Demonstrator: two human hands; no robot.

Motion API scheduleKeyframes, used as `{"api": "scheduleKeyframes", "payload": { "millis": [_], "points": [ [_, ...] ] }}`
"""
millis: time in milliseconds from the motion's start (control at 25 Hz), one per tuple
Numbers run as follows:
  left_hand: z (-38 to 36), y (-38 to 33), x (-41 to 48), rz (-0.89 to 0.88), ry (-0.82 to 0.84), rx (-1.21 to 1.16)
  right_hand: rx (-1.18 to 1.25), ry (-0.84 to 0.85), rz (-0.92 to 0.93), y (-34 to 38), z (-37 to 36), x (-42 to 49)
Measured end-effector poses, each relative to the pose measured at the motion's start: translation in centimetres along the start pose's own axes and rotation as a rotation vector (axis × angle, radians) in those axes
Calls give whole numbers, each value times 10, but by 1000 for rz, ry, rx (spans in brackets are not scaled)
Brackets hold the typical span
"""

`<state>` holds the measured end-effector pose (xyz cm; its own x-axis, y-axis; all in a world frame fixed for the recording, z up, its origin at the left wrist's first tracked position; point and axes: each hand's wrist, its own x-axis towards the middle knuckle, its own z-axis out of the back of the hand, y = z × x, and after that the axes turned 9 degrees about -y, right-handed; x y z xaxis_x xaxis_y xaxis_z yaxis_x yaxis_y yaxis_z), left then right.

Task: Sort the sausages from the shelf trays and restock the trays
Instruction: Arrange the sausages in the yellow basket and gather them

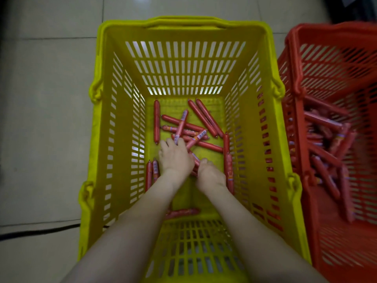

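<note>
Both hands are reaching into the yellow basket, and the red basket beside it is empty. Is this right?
Not quite. The red basket is not empty: the head view shows many sausages lying in it. The left hand and the right hand do reach into the yellow basket.

Head view, looking steeply down, close over yellow basket (114, 31)
</note>
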<state>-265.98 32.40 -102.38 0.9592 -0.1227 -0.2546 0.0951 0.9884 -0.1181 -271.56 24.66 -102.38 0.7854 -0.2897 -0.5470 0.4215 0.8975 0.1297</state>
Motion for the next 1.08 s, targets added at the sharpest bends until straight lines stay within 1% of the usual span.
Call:
{"api": "scheduleKeyframes", "payload": {
  "millis": [80, 160, 240, 280, 320, 400, 440, 480, 520, 560, 680, 760, 800, 880, 1000, 1080],
  "points": [
    [5, -1, 6, 48, 8, -29, 61, 37, -69, -6, 17, 2],
    [9, -1, 10, 81, 56, -56, 94, 57, -123, -14, 33, 6],
    [13, 1, 9, 123, 118, -39, 146, 33, -191, -22, 41, 7],
    [14, 2, 7, 121, 125, 0, 144, -15, -206, -24, 42, 5],
    [14, 4, 4, 107, 103, 32, 100, -83, -169, -24, 41, 2],
    [8, 8, 1, 30, 46, 12, -16, -197, 36, -19, 29, 0],
    [4, 10, 3, -16, 21, -39, -42, -222, 149, -14, 20, 2],
    [2, 10, 7, -25, 14, -112, -67, -222, 223, -8, 12, 4],
    [-1, 10, 12, 3, 20, -186, -93, -234, 255, -4, 6, 8],
    [-2, 10, 17, 54, 43, -245, -111, -265, 250, -1, 2, 10],
    [-4, 14, 25, 172, 159, -336, -61, -371, 186, -2, -7, 8],
    [-7, 20, 22, 297, 172, -458, -14, -369, 193, -7, -10, 7],
    [-8, 21, 19, 369, 164, -536, -1, -343, 184, -8, -10, 9],
    [-14, 24, 11, 489, 142, -758, 3, -319, 156, -7, -6, 15],
    [-12, 22, -5, 580, 185, -1168, -20, -292, 134, -4, 0, 19],
    [-3, 18, -12, 601, 274, -1346, -27, -304, 108, -5, 0, 20]
  ]
}}
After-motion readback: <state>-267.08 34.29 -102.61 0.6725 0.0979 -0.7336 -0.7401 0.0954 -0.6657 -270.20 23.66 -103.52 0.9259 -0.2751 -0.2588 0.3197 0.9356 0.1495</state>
